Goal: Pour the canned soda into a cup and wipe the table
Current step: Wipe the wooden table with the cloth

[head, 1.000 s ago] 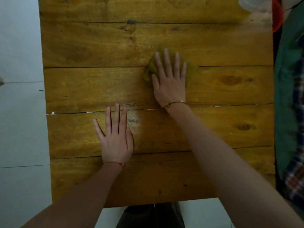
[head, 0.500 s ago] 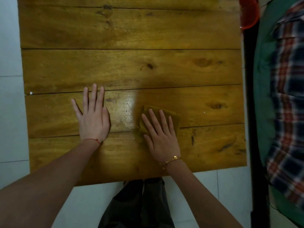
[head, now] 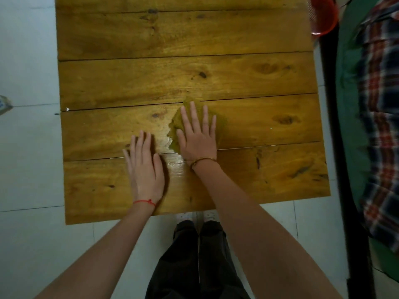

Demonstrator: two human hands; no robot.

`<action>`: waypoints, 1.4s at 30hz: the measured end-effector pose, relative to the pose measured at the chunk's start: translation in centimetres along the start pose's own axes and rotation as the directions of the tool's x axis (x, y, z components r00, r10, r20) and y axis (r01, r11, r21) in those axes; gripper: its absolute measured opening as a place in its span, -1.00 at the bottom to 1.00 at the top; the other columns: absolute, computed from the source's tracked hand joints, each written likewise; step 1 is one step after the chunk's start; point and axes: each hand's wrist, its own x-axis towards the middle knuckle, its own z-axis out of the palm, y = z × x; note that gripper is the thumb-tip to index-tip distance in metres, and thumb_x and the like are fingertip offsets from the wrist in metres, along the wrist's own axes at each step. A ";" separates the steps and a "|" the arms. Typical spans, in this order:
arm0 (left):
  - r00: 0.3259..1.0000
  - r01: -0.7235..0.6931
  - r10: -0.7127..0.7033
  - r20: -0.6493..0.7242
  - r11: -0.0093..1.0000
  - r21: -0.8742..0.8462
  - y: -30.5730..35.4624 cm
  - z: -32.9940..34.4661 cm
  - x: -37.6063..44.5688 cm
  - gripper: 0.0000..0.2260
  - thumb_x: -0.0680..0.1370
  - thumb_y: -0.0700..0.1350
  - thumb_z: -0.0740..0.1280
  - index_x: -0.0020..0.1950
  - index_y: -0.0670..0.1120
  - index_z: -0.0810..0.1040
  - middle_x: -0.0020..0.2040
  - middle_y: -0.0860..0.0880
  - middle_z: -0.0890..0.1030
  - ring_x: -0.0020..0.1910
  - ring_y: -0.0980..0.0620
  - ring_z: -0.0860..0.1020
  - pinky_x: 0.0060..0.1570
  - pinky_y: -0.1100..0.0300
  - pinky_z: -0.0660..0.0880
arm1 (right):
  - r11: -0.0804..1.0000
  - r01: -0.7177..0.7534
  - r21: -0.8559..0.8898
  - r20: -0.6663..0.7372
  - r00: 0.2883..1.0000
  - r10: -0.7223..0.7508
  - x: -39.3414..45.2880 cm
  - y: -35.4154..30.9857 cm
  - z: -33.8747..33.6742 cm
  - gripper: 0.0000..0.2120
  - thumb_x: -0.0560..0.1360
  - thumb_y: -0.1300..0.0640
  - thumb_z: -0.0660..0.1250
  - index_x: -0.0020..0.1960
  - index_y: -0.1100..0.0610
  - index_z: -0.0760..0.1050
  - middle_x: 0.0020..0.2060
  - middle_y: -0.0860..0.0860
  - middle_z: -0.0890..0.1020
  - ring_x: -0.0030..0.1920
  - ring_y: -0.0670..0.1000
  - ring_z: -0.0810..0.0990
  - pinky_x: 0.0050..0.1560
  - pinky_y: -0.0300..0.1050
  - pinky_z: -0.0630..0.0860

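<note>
The cloth (head: 195, 124) lies flat on the wooden table (head: 183, 70), a little nearer your edge than the middle, across the seam between two planks. Your right hand (head: 197, 137) presses it down with straight, spread fingers, palm over its near half; nothing is curled or pinched. Just left of the cloth a shiny wet patch (head: 170, 156) shows on the wood, reaching toward the heel of that hand. Your left hand (head: 145, 169) rests flat on the table just beside that patch, fingers straight and together, holding nothing.

You appear to be in the wiping part of the task; no can or cup is in view here. To wipe well, keep the palm flat so the whole cloth bears on the wood, and carry it sideways over the gleaming patch, overlapping each pass. Follow the plank seams, since liquid probably settles there. Keep the left hand off the wet area so it doesn't smear it. A red basket (head: 321, 16) sits off the far right corner, well apart.
</note>
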 end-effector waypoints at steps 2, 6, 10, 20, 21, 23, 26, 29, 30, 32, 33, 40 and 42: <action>0.996 0.072 -0.077 -0.047 0.993 -0.097 0.7 0.3 -2.4 -0.58 0.67 -0.14 0.03 0.54 -0.12 0.25 0.56 -0.07 0.24 0.58 -0.03 0.08 0.56 -0.11 -0.04 | 0.997 0.082 0.009 0.032 0.996 -0.082 -2.2 -1.3 1.2 -0.44 0.64 -0.17 -0.19 0.58 -0.05 -0.21 0.58 -0.04 -0.20 0.55 0.14 -0.30 0.52 0.22 -0.27; 0.975 0.175 -0.198 -0.100 0.964 -0.200 2.0 0.3 -5.5 -0.61 0.65 -0.22 0.11 0.49 -0.11 0.32 0.47 -0.08 0.37 0.47 -0.05 0.26 0.47 -0.09 0.22 | 0.975 0.223 0.026 0.100 0.969 -0.224 -7.0 -0.6 1.7 -0.49 0.65 -0.12 -0.18 0.58 -0.10 -0.15 0.58 -0.07 -0.15 0.56 0.09 -0.29 0.53 0.20 -0.21; 0.943 0.312 -0.331 -0.044 0.920 -0.237 2.9 0.5 -5.9 -0.57 0.63 -0.11 0.20 0.50 -0.06 0.29 0.45 -0.07 0.36 0.45 -0.04 0.26 0.45 -0.04 0.25 | 0.945 0.286 0.156 0.115 0.945 -0.305 -8.8 1.0 0.6 -0.52 0.66 -0.08 -0.15 0.57 -0.10 0.01 0.58 -0.10 -0.05 0.57 0.02 -0.24 0.54 0.07 -0.29; 0.874 0.486 -0.467 0.136 0.848 -0.213 4.5 0.8 -2.1 -0.45 0.49 0.06 0.43 0.41 -0.09 0.38 0.25 -0.08 0.49 0.29 -0.10 0.39 0.26 -0.07 0.45 | 0.720 -0.518 0.461 0.139 0.844 0.519 -8.9 3.0 -3.6 -0.71 0.53 0.02 0.33 0.15 0.15 0.37 0.08 0.05 0.48 0.07 0.02 0.49 0.02 -0.13 0.47; 0.861 0.508 -0.488 0.145 0.833 -0.220 4.5 0.8 -1.8 -0.48 0.46 0.06 0.46 0.35 -0.07 0.41 0.19 -0.08 0.53 0.24 -0.11 0.43 0.21 -0.11 0.48 | 0.701 -0.553 0.451 0.175 0.824 0.538 -8.8 3.0 -3.6 -0.69 0.52 0.00 0.34 0.13 0.15 0.36 0.08 0.06 0.49 0.07 0.04 0.51 0.01 -0.09 0.48; 0.845 0.535 -0.510 0.161 0.819 -0.209 4.4 0.7 -1.2 -0.59 0.43 0.04 0.49 0.19 -0.04 0.46 0.07 -0.06 0.58 0.16 -0.12 0.46 0.13 -0.12 0.50 | 0.705 -0.597 0.384 0.240 0.801 0.548 -8.6 2.9 -3.7 -0.65 0.51 -0.04 0.35 0.15 0.16 0.38 0.10 0.09 0.50 0.09 0.07 0.53 0.00 -0.04 0.51; 0.819 0.568 -0.538 0.201 0.810 -0.147 4.5 0.5 -0.7 -0.70 0.44 0.03 0.49 0.02 0.00 0.44 -0.04 -0.03 0.57 0.14 -0.13 0.49 0.13 -0.12 0.49 | 0.685 -0.644 0.340 0.332 0.764 0.553 -8.1 2.8 -3.9 -0.64 0.51 -0.06 0.35 0.15 0.17 0.44 0.10 0.09 0.54 0.09 0.08 0.55 -0.05 -0.07 0.48; 0.778 0.602 -0.569 0.267 0.796 -0.059 4.2 0.5 -0.7 -0.70 0.45 0.09 0.47 0.04 -0.04 0.51 -0.05 -0.07 0.60 0.13 -0.16 0.54 0.14 -0.11 0.51 | 0.663 -0.645 0.380 0.375 0.763 0.527 -7.8 2.9 -4.4 -0.74 0.52 0.01 0.35 0.09 0.18 0.50 0.00 0.08 0.57 0.04 0.06 0.55 -0.10 -0.11 0.43; 0.772 0.601 -0.568 0.285 0.798 -0.037 4.0 0.6 -0.7 -0.68 0.45 0.11 0.46 0.05 -0.08 0.54 -0.05 -0.09 0.61 0.11 -0.16 0.55 0.12 -0.10 0.52 | 0.652 -0.642 0.404 0.383 0.766 0.517 -7.8 2.9 -4.5 -0.76 0.52 0.04 0.35 0.08 0.18 0.51 -0.06 0.07 0.55 0.00 0.05 0.53 -0.11 -0.13 0.42; 0.771 0.597 -0.556 0.309 0.801 -0.049 3.7 0.5 -0.9 -0.68 0.46 0.09 0.47 0.02 -0.12 0.56 -0.13 -0.09 0.59 0.02 -0.15 0.58 0.03 -0.02 0.56 | 0.625 -0.635 0.454 0.385 0.773 0.505 -7.9 3.0 -4.8 -0.83 0.50 0.08 0.36 0.03 0.15 0.50 -0.12 0.04 0.51 -0.08 0.01 0.48 -0.13 -0.14 0.40; 0.775 0.595 -0.548 0.316 0.801 -0.069 3.7 0.4 -1.0 -0.70 0.46 0.07 0.47 0.00 -0.13 0.55 -0.16 -0.08 0.56 -0.03 -0.13 0.58 -0.04 0.04 0.55 | 0.614 -0.632 0.473 0.382 0.775 0.504 -8.0 3.0 -4.8 -0.86 0.49 0.09 0.36 -0.01 0.12 0.47 -0.14 0.02 0.51 -0.10 -0.01 0.46 -0.14 -0.15 0.38; 0.830 0.534 -0.457 0.319 0.817 -0.218 4.1 -0.4 -2.3 -0.79 0.48 -0.04 0.48 -0.06 -0.10 0.51 -0.24 -0.01 0.51 -0.22 0.03 0.48 -0.34 0.27 0.33 | 0.365 -0.700 0.614 0.483 0.699 0.527 -8.1 3.6 -5.2 -0.83 0.48 0.19 0.37 0.03 0.12 0.42 -0.19 0.00 0.52 -0.23 -0.06 0.47 -0.34 -0.23 0.35; 0.821 0.553 -0.462 0.334 0.788 -0.271 4.1 -0.7 -2.5 -0.79 0.48 -0.06 0.48 -0.05 -0.12 0.52 -0.25 0.00 0.49 -0.22 0.02 0.46 -0.31 0.26 0.36 | 0.286 -0.734 0.615 0.549 0.660 0.513 -8.1 3.7 -5.4 -0.79 0.49 0.18 0.37 0.10 0.14 0.45 -0.24 -0.04 0.49 -0.25 -0.10 0.46 -0.22 -0.19 0.45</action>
